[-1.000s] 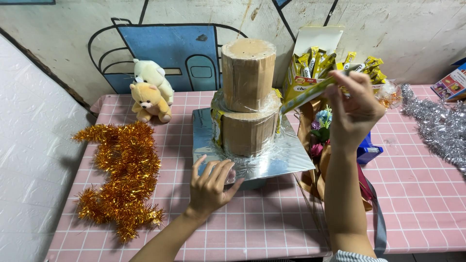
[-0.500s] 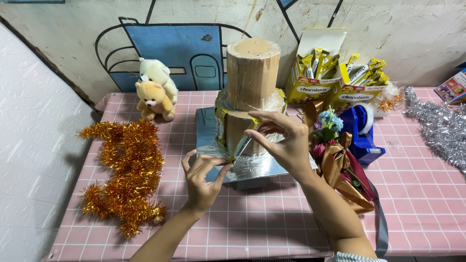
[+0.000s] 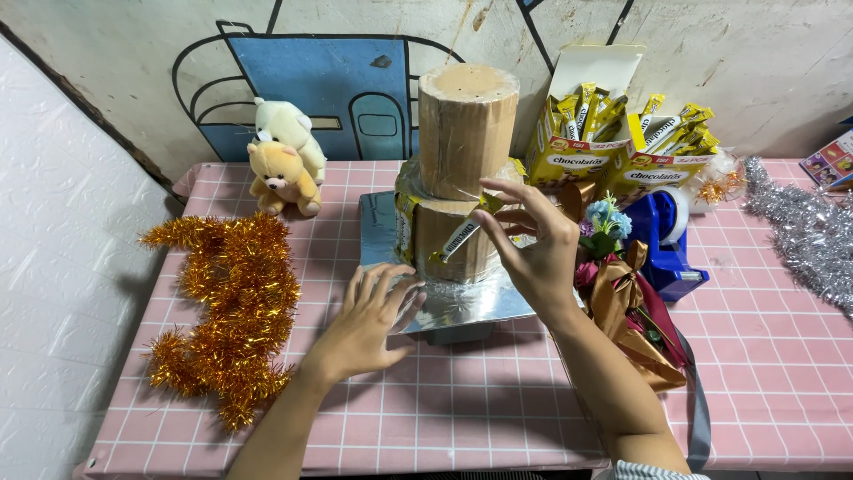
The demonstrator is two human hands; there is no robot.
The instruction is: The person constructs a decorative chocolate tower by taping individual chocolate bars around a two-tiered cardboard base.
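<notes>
A two-tier brown cardboard tower (image 3: 466,133) stands on a silver foil-covered board (image 3: 466,307) in the middle of the pink checked table. My right hand (image 3: 533,244) pinches a yellow wrapped candy stick (image 3: 462,233) and holds it tilted against the lower tier, beside another stick (image 3: 407,224) that is fixed on the left of that tier. My left hand (image 3: 369,320) lies flat with fingers spread on the board's front left corner.
Two open yellow boxes of candy sticks (image 3: 613,138) stand behind the tower at the right. A blue tape dispenser (image 3: 668,240), flowers with gold ribbon (image 3: 622,293), silver tinsel (image 3: 804,227), orange tinsel (image 3: 227,298) and two small plush bears (image 3: 284,160) lie around.
My right hand came down from the candy boxes at the right with a stick and brought it to the tower's lower tier. My left hand stayed at the board's front corner.
</notes>
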